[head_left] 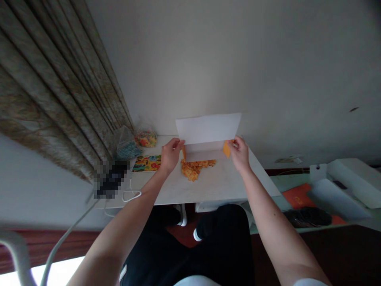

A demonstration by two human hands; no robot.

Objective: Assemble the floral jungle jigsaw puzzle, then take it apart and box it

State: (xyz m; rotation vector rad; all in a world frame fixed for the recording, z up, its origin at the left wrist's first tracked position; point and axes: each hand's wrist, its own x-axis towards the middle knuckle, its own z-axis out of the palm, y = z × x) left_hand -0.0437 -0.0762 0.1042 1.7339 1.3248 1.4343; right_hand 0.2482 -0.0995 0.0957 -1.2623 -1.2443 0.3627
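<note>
We are sitting at a white table (223, 188), where we are holding an open box (208, 133) near the wall, its white flap standing raised. Our left hand (172, 153) is clamping its left edge, our right hand (239, 153) its right orange side. A colourful card (145, 163) is lying leftward; an orange pile (190, 171) is sitting just before the box.

My L hand (172, 154) grips the box (204, 154)'s L end, R hand (239, 153) the R end, lid (208, 129) up, white inside! Orange pcs (191, 171) on table (218, 186), my side; sheet (145, 163) nr L wrist.
</note>
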